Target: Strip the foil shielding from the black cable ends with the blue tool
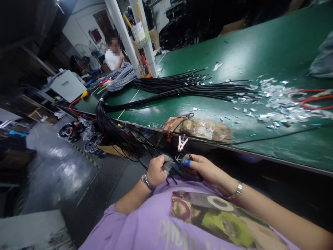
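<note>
My left hand is closed round several thin black cables in front of my shirt, their ends sticking out below the fingers. Close beside it, my right hand pinches a black cable; blue tape and a grey covering wrap its fingertips. Small pale wire ends show in the gap between the hands. Just above, a pink clip hangs at the table edge. A long bundle of black cables drops off the table and runs down towards my left hand.
The green table bears more black cables, foil scraps, red-handled scissors and a wooden block fixed at its edge. Grey cables lie beside a white post. A person sits beyond.
</note>
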A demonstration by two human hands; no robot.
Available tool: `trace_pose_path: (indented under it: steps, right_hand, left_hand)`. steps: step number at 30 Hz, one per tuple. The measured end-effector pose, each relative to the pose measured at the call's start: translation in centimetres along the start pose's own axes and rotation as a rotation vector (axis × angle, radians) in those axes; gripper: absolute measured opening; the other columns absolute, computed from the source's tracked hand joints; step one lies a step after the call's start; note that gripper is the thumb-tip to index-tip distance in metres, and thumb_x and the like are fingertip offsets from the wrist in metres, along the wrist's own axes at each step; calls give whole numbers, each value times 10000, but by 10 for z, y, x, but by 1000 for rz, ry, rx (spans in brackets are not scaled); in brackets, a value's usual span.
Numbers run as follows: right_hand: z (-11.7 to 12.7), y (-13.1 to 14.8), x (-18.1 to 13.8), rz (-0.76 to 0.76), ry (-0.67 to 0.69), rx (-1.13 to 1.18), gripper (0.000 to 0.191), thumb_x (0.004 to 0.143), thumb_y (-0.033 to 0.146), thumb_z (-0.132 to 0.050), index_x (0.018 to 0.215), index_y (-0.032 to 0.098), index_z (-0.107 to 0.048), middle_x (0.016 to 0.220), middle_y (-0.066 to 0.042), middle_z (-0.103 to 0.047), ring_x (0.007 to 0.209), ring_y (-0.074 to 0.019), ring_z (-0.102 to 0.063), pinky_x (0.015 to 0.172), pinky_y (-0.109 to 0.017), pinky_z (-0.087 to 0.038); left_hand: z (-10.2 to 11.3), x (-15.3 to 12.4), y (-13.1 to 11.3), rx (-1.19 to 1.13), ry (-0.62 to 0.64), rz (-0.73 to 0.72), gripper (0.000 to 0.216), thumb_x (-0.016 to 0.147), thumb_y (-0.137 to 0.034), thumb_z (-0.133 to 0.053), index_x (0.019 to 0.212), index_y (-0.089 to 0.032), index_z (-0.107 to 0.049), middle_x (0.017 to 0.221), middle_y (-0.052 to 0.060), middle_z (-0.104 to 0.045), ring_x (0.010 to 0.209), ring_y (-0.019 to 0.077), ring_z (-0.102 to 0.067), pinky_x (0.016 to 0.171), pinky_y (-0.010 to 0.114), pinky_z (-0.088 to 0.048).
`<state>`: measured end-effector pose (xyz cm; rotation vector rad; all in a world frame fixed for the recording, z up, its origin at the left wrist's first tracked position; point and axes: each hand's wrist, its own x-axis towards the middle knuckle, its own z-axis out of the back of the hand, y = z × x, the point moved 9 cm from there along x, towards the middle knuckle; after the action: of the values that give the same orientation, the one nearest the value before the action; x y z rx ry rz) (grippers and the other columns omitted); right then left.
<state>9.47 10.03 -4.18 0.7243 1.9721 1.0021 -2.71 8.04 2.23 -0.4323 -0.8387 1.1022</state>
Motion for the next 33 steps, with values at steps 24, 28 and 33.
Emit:
trace_pose_path:
  steps: [24,28,33]
  right_hand:
    - [-2,40,31,166,7,154,527,590,703,-677,623,197,-532,499,51,-375,468,-88,-261,410,-220,-183]
    - [0,41,32,180,-27,192,489,577,642,-730,590,194,-533,513,47,-359,482,-90,-254,416,-231,-172]
    - [2,41,33,177,-41,177,553,529,683,-740,516,187,-497,489,45,-367,470,-82,-276,418,-230,-175]
  left_hand:
    - [-37,38,31,-701,376,416,602,613,-730,-623,621,-134,-533,444,-58,-426,338,23,-305,361,192,-204]
    - [-43,40,29,-707,430,395,589,638,-715,-616,626,-129,-556,421,-64,-387,342,27,-291,366,198,-195]
    - [-47,42,26,-733,459,381,594,629,-720,-618,623,-130,-558,434,-59,-394,356,32,-303,375,195,-221]
